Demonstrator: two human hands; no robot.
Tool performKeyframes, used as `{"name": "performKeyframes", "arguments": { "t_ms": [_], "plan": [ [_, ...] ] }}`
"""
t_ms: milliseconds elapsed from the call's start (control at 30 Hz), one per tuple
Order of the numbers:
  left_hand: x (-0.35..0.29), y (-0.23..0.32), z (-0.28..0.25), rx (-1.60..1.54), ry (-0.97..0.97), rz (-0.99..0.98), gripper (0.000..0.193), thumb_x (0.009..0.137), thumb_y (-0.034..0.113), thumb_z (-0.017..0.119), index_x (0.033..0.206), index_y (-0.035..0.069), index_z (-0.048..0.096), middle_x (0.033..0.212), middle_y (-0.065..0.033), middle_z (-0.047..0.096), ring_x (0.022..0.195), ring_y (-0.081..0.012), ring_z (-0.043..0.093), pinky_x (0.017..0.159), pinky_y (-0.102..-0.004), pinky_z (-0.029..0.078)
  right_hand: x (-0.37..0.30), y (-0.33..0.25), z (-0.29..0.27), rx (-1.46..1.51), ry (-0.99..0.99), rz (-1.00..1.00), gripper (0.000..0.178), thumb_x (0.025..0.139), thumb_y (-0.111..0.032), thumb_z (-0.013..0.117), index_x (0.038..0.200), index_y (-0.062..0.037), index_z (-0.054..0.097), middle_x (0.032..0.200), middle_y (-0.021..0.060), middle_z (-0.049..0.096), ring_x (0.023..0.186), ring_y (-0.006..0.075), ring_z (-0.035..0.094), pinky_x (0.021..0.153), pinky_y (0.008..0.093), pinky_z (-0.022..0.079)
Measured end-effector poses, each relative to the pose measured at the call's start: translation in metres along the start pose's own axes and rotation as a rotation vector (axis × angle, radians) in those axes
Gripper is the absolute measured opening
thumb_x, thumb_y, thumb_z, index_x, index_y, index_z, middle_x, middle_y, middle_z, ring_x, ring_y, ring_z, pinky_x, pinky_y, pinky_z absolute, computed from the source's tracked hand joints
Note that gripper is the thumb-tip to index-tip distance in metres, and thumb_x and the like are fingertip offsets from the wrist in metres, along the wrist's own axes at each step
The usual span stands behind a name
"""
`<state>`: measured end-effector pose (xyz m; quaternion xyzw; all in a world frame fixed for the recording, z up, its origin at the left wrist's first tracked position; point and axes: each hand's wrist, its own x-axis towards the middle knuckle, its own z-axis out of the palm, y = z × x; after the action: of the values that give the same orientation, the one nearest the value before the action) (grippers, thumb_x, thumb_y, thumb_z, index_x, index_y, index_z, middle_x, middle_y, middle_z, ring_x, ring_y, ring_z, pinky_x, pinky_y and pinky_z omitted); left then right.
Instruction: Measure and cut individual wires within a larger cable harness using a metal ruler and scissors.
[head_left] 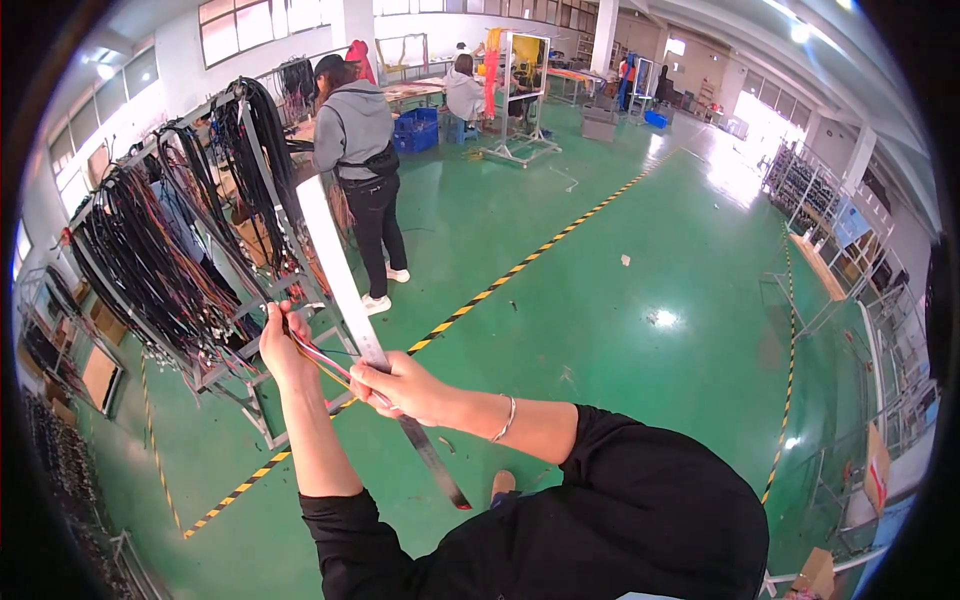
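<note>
My right hand [403,388] is closed around a long metal ruler [338,262], which slants from the upper left down toward my foot. Several thin coloured wires [322,357], red, yellow and dark among them, run between my two hands, and their lower ends pass into the right hand's grip beside the ruler. At the wires' upper end my left hand [284,338] is closed on them, its fingertips partly hidden. Just beyond it, a metal rack carries bundles of black wire harnesses [150,255] that hang down close to my left hand.
A person in a grey hoodie [358,125] stands at the rack's far side. Further back are a blue crate [416,130] and a white wheeled frame [524,100]. Yellow-black tape [530,258] crosses the green floor [600,340]. More shelving [835,215] lines the right.
</note>
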<state>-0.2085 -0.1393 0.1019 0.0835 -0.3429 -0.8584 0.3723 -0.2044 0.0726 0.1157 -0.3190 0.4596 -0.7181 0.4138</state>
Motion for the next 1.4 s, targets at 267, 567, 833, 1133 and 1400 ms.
{"name": "performKeyframes", "arguments": {
  "t_ms": [267,567,833,1133,1400],
  "plan": [
    [0.005,-0.003,-0.006,0.006,0.043,-0.015,0.027,0.101,0.026,0.052,0.088,0.003,0.057,0.063,0.0011,0.046,0.052,-0.0081,0.038,0.047,-0.0228,0.029,0.000,0.007,0.000,-0.020,0.011,-0.004,0.027,0.101,-0.023,0.050,0.080,-0.0059,0.049,0.065,-0.0024,0.046,0.045,0.0037,0.034,0.040,0.0223,0.028],
    [-0.015,-0.004,-0.036,0.028,-0.043,-0.084,0.040,0.102,0.031,0.050,0.106,-0.008,0.061,0.102,-0.0166,0.068,0.093,-0.0220,0.066,0.081,-0.0305,0.053,-0.007,0.024,-0.008,0.020,0.085,0.074,0.026,0.100,-0.026,0.054,0.089,-0.0032,0.059,0.067,-0.0029,0.048,0.050,0.0023,0.034,0.042,0.0189,0.026],
    [-0.070,0.005,-0.038,0.221,0.052,-0.133,0.029,0.097,0.011,0.050,0.118,-0.005,0.060,0.114,-0.0126,0.064,0.103,-0.0223,0.063,0.090,-0.0373,0.053,-0.004,0.016,-0.023,0.073,0.040,0.031,0.026,0.101,-0.019,0.051,0.093,0.0036,0.060,0.108,0.0098,0.061,0.052,0.0009,0.034,0.042,0.0170,0.027],
    [-0.072,0.008,-0.021,0.284,0.205,-0.129,0.020,0.097,0.014,0.050,0.105,-0.001,0.061,0.095,-0.0106,0.066,0.083,-0.0199,0.064,0.077,-0.0343,0.054,-0.015,0.027,-0.016,-0.153,-0.009,0.013,0.023,0.099,-0.017,0.054,0.093,0.0041,0.062,0.114,0.0126,0.061,0.053,0.0001,0.036,0.043,0.0162,0.028],
    [-0.070,0.020,-0.021,0.111,-0.013,-0.319,0.027,0.101,0.022,0.049,0.101,-0.002,0.061,0.092,-0.0127,0.069,0.084,-0.0228,0.069,0.077,-0.0345,0.058,-0.024,0.046,-0.007,-0.328,-0.032,-0.055,0.022,0.098,-0.018,0.056,0.095,0.0023,0.064,0.112,0.0139,0.063,0.054,0.0014,0.041,0.046,0.0177,0.030]
  ]
}}
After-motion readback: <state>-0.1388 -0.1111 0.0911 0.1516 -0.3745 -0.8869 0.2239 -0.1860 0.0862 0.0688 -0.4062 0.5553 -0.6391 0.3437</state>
